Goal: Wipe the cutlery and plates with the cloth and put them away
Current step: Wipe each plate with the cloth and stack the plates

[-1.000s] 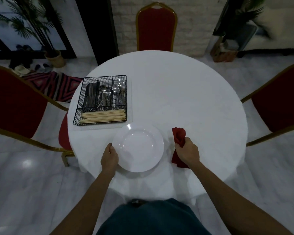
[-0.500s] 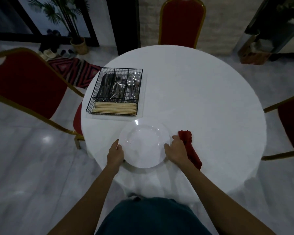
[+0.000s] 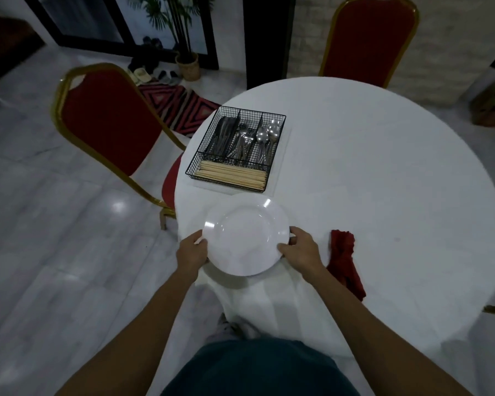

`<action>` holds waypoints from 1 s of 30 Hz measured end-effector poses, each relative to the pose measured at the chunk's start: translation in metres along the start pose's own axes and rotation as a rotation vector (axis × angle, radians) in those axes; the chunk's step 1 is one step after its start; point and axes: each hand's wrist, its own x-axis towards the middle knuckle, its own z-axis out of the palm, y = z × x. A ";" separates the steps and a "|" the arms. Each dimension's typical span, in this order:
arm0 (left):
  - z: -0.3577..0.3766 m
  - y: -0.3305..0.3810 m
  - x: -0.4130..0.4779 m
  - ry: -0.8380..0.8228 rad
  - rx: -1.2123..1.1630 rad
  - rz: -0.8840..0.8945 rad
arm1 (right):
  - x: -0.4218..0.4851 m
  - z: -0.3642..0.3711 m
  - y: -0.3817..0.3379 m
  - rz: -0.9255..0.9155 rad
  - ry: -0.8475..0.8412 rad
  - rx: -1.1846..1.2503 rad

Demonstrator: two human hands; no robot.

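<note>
A white plate is at the near edge of the round white table. My left hand grips its left rim and my right hand grips its right rim. The plate looks slightly raised, casting a shadow below it. A crumpled red cloth lies on the table just right of my right hand, untouched. A black wire cutlery basket stands behind the plate with knives, forks, spoons and a row of chopsticks in its compartments.
Red chairs with gold frames stand at the left and at the far side. A patterned rug, shoes and a potted plant are on the marble floor at the back left.
My right hand let go of the red cloth and moved left to the plate's right rim. Both hands now hold the plate. The view has shifted left.
</note>
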 end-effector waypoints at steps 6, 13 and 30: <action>-0.042 -0.003 0.031 0.005 -0.043 -0.010 | 0.001 0.042 -0.022 0.023 -0.036 0.010; -0.070 -0.012 0.067 -0.071 -0.008 0.045 | -0.013 0.087 -0.034 0.065 0.049 0.024; -0.066 0.012 0.099 -0.148 0.079 0.091 | 0.003 0.103 -0.064 0.170 0.107 0.008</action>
